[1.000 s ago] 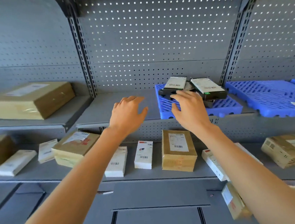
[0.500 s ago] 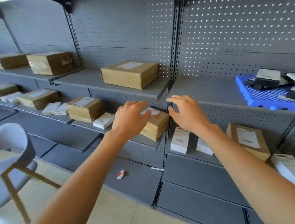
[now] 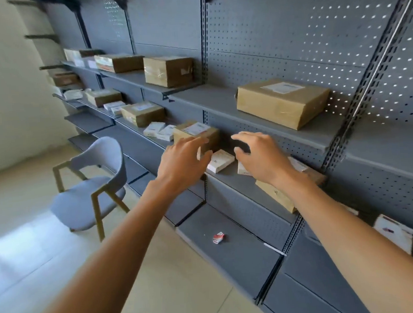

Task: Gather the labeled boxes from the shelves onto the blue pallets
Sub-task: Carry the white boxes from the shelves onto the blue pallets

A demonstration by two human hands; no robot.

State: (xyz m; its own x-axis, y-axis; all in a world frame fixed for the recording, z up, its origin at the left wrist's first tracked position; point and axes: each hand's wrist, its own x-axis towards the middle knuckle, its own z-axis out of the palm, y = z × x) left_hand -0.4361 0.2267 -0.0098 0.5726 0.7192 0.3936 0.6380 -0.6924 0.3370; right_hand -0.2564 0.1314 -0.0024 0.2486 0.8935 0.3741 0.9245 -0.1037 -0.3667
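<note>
Grey shelving runs along the wall with labeled boxes on it. A large brown box (image 3: 282, 102) lies on the upper shelf. On the middle shelf stand a brown box (image 3: 196, 133) and a small white box (image 3: 220, 160). My left hand (image 3: 183, 161) hovers in front of that brown box, fingers spread and empty. My right hand (image 3: 260, 157) hangs just right of the white box, fingers loosely bent, holding nothing, and partly hides another brown box (image 3: 287, 189). No blue pallet is in view.
More brown boxes (image 3: 167, 70) and white boxes (image 3: 157, 130) sit on shelves to the left. A grey chair (image 3: 91, 187) stands on the tiled floor. A small red-and-white packet (image 3: 218, 237) lies on the bottom shelf. A white box (image 3: 394, 231) is at lower right.
The view has swung left, away from the blue pallets, which have left the frame. Both hands moved with it and now hover by the middle-shelf boxes, still empty.
</note>
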